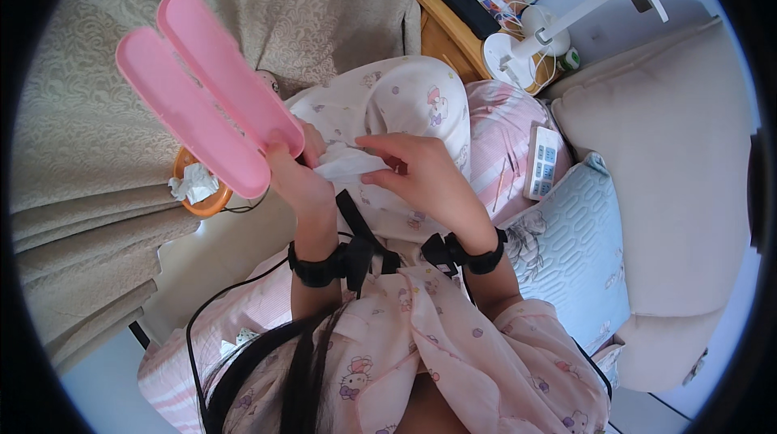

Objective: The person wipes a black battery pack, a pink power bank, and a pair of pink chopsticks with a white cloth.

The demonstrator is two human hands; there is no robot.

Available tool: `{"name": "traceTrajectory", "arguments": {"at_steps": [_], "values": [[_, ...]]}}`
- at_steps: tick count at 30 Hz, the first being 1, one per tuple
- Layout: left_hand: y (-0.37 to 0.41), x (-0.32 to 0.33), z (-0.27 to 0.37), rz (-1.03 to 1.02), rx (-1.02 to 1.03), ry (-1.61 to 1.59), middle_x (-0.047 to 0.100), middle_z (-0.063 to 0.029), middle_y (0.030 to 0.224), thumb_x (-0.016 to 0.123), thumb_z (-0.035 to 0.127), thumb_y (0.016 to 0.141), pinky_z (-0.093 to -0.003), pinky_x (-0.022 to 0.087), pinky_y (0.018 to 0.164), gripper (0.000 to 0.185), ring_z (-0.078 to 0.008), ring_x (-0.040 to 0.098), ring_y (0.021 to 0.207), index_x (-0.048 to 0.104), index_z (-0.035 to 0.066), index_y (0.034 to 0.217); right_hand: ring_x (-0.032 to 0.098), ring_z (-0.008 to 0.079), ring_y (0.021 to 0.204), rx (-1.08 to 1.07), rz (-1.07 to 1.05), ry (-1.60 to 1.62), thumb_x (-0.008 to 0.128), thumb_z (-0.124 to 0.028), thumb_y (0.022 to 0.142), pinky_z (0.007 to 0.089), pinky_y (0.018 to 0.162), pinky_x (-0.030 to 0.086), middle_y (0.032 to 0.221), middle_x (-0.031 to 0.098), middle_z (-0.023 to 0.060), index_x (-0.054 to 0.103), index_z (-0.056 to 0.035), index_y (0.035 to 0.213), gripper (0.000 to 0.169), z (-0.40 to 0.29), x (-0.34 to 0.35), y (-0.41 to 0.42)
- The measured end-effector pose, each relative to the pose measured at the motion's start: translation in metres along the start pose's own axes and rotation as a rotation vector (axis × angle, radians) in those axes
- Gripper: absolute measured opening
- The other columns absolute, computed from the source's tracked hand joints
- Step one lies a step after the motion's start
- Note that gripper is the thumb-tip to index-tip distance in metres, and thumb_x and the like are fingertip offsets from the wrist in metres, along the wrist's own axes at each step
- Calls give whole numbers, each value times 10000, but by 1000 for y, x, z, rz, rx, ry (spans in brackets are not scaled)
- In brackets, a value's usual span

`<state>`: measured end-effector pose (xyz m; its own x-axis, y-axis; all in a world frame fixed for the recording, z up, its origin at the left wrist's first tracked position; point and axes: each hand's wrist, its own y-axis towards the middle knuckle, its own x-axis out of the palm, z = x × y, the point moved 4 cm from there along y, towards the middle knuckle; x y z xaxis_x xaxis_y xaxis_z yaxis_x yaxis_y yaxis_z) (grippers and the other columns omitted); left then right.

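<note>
My left hand [300, 182] grips the lower end of a long pink plastic case [209, 94], which lies open with its two halves side by side. Both halves look bare inside. A white tissue [349, 164] stretches from the fingers of my left hand to my right hand [419, 170]. The thumb and fingertips of my right hand pinch its near end. My left fingertips are partly hidden behind the case. Both hands are above my lap, over the printed pajama trousers [419, 91].
On the bed at right lie thin sticks [502, 182], a white power strip [540, 164] and a blue pillow [570, 252]. A desk lamp [516, 54] and a black case [464, 6] stand on the wooden nightstand [446, 39]. Crumpled tissue tops an orange bin [209, 206] beside the curtain [85, 112].
</note>
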<state>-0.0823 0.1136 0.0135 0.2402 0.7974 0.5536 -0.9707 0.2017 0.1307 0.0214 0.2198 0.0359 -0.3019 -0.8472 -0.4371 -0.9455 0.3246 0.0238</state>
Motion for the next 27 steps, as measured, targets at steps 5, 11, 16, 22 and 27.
{"name": "traceTrajectory", "arguments": {"at_steps": [5,11,16,22,27], "values": [[1,-3,-3,5,32,135,249,23,432,397,253,850,-255,155,405,269,-81,207,396,420,55,669,486,195,587,-278,75,-206,698,-57,674,300,537,391,669,507,85,643,-23,883,219,-7,-14,-8],[2,0,-10,-55,-171,130,334,10,468,351,203,855,-251,196,422,261,-85,255,413,433,44,665,454,110,578,61,-37,6,713,-52,673,237,509,336,658,510,9,616,-14,777,148,-3,-23,-11],[1,-1,-8,-254,-267,168,368,2,491,359,219,867,-245,205,400,273,-77,284,407,513,7,786,493,123,658,116,-267,419,707,-123,689,255,565,365,732,563,31,588,-28,736,160,8,-43,-23],[-7,4,-14,-491,-593,128,527,-108,616,400,264,829,-258,378,419,490,-181,489,472,475,-81,1170,513,154,652,-308,222,1017,574,-147,787,298,630,434,888,551,109,504,-20,697,170,-10,-67,-15],[-10,12,-12,-664,-710,-210,478,-277,1221,449,273,784,-439,567,681,658,-419,558,1027,304,-83,1318,425,120,498,-219,170,1180,505,-124,880,230,437,360,791,484,97,475,-6,783,155,-3,-94,-3]]}}
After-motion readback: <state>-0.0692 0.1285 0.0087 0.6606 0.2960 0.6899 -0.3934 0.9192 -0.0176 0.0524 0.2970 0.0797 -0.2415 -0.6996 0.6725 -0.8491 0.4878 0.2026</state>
